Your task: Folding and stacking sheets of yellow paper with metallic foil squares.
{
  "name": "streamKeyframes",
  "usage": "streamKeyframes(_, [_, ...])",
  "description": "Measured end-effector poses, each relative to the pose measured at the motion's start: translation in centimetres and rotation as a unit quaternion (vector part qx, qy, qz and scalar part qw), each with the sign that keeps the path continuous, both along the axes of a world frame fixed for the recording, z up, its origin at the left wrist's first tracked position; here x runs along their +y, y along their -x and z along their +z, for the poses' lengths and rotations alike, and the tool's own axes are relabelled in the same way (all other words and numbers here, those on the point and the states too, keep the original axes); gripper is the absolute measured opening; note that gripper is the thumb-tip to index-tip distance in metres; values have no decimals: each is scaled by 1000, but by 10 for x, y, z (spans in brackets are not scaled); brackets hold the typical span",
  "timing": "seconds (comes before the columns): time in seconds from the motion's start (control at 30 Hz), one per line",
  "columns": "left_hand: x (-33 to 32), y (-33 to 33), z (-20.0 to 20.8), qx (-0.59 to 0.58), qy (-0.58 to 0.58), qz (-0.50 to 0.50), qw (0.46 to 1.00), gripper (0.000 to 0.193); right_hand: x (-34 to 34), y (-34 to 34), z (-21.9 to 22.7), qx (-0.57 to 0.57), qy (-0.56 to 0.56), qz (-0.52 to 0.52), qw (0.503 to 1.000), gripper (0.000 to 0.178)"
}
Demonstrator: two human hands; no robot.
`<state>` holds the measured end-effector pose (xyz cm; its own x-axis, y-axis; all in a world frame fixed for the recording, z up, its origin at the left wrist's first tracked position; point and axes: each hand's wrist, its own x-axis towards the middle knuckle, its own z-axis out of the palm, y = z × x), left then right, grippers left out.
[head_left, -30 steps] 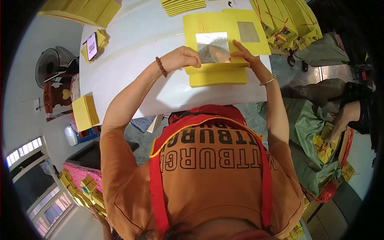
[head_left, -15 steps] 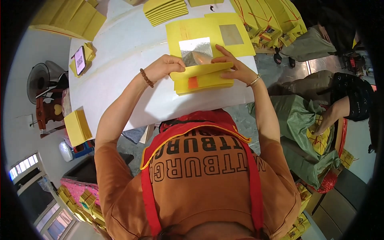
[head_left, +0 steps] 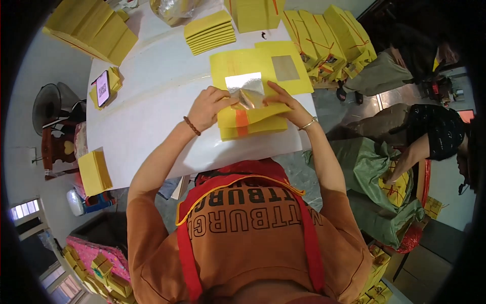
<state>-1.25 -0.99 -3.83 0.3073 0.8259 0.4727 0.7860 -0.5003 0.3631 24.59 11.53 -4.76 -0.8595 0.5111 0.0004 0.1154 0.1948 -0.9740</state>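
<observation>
A stack of yellow paper sheets (head_left: 223, 63) lies before me, its top sheet bearing a shiny silver foil square (head_left: 243, 83). The near part of the top sheet is lifted into a curved flap (head_left: 253, 120), and an orange-red patch (head_left: 242, 121) shows on it. My left hand (head_left: 210, 107) has its fingers closed on the sheet at the foil's left edge. At the right end of the flap, my right hand (head_left: 291, 107) grips the paper, index finger stretched towards the foil. Its thumb is hidden. Another yellow sheet with a dull grey square (head_left: 286, 68) sticks out behind on the right.
Folded yellow papers (head_left: 210, 33) are piled farther back on the white table (head_left: 152, 96). A phone (head_left: 103, 87) rests at the left, near a yellow bundle (head_left: 94, 172) on the edge. Tied yellow packets (head_left: 324, 40) stand far right. A co-worker's hand (head_left: 392, 175) reaches into a green sack (head_left: 362, 162).
The view has shifted, so the table appears lower. My left fingers have moved inward onto the foil's edge. My right fingers reach further over the foil, and the flap has tilted.
</observation>
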Motion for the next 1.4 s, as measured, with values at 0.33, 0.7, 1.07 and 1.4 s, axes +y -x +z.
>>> streamKeyframes(0.33, [-58,54,60,83,-123,38,988,34,-55,71,82,-139,-568,-30,811,44])
streamKeyframes(0.7, [-201,113,-63,105,-53,145,982,33,-167,145,-62,11,-549,44,835,28])
streamKeyframes(1.07, [-202,109,-75,-81,174,193,962,15,-174,144,-113,-45,-237,41,969,28])
streamKeyframes(1.4, [-167,113,-92,-223,375,375,818,43,-178,180,-103,-63,-52,-258,963,30])
